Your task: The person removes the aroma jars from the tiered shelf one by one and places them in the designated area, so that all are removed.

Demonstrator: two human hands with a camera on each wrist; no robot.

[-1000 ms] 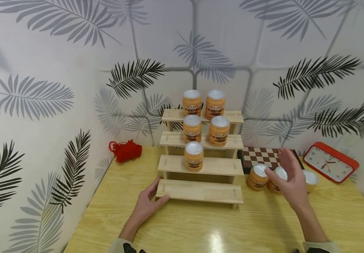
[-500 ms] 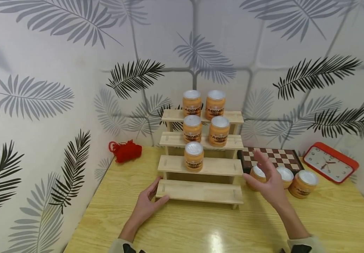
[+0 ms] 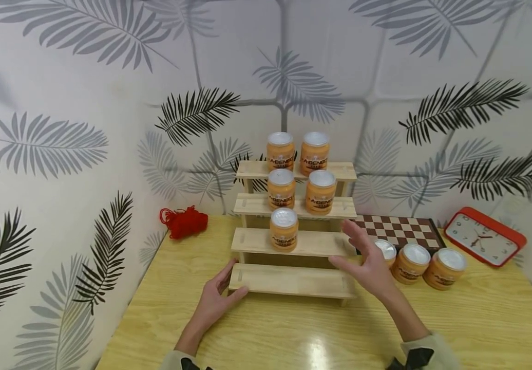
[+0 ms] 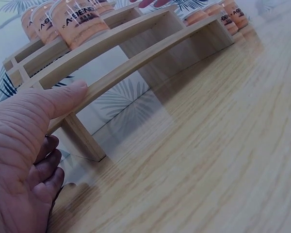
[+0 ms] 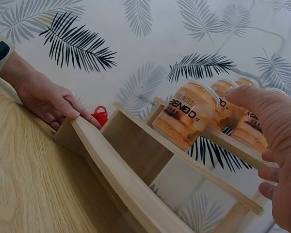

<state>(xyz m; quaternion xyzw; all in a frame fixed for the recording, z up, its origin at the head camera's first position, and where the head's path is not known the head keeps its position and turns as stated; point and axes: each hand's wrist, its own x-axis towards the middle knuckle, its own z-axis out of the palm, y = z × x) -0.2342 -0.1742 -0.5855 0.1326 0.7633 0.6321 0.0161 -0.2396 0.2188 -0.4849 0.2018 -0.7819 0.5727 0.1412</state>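
A four-step wooden display stand [image 3: 293, 281] stands on the table against the wall. Its two upper steps each carry two orange cans with silver lids; one orange can [image 3: 284, 234] is on the third step, left of its middle. My left hand [image 3: 216, 297] holds the left end of the lowest step, thumb on top of the board and fingers curled below it in the left wrist view. My right hand [image 3: 366, 261] hovers by the stand's right side, thumb and fingers spread, holding nothing. Behind it, three more orange cans [image 3: 411, 264] stand in a row, the nearest partly covered.
A checkered board [image 3: 400, 229] lies at the back right, behind the row of cans. Beside it leans a red-framed clock [image 3: 485, 236]. A red yarn bundle [image 3: 185, 222] lies left of the stand. Leaf-patterned walls border the wooden table [image 3: 275, 334].
My right hand has moved left, from in front of the loose cans to the stand's right edge, uncovering two of those cans. My left hand stays in place.
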